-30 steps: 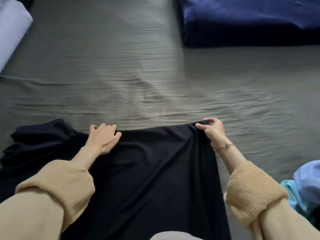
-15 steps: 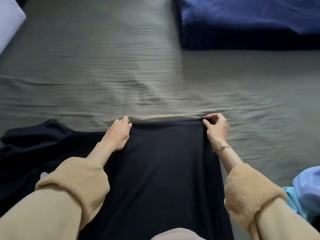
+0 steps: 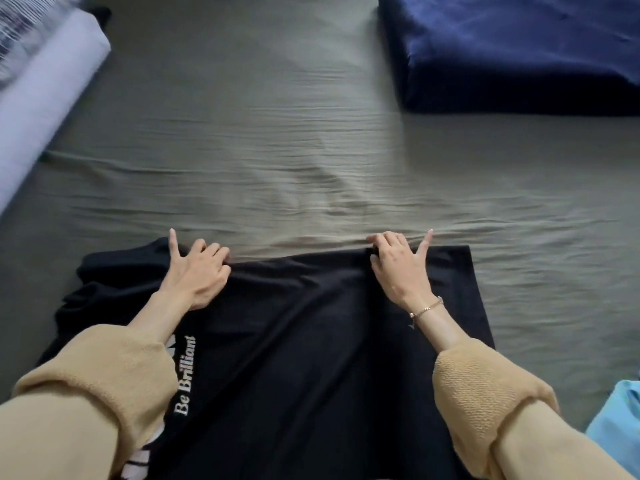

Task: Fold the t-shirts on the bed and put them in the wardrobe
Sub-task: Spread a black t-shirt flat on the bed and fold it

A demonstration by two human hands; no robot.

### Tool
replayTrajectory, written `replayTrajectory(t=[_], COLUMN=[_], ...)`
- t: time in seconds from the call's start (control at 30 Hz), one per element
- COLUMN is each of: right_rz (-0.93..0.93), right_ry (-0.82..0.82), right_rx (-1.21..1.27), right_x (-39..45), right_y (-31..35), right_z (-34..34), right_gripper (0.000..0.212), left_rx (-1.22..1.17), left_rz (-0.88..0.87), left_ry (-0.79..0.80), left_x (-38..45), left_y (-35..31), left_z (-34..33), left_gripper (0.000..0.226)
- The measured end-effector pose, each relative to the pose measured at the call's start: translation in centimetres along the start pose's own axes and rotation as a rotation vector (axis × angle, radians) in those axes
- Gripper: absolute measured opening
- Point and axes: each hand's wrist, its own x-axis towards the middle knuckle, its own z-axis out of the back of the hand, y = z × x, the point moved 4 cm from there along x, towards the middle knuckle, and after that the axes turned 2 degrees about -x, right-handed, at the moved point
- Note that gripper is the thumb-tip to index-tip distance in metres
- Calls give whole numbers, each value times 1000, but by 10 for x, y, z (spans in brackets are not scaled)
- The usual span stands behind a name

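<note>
A black t-shirt with white "Be Brilliant" lettering lies spread on the olive-green bed sheet right in front of me. My left hand grips its far edge at the left, fingers curled over the cloth and the little finger sticking up. My right hand, with a bracelet at the wrist, pinches the same far edge further right, its little finger raised too. The shirt's left part is bunched up beyond my left hand.
A dark blue folded blanket lies at the far right of the bed. A white pillow sits at the far left. Light blue cloth shows at the lower right edge.
The shirt now shows its printed lettering and lies wider to the right. Both hands have shifted along the far edge; my right hand now sits inward of the shirt's right corner.
</note>
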Motion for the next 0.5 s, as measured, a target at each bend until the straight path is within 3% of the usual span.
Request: replayTrajectory(t=[0.13,0.23,0.5], right_rz=[-81,-66,-159], right_ry=[38,-40,-85], right_rx=[-141,-175,-289], right_x=[13,11,28], right_y=[-7,-20,-24], right_z=[-5,-13,-16], right_gripper=[20,13,24], left_rx=[48,-56,-25], left_rz=[-50,-57,14], left_ry=[64,41,-62], left_x=[-1,7,38], left_y=[41,46,37], left_z=[-9,-9,-8], left_gripper=[34,26,33])
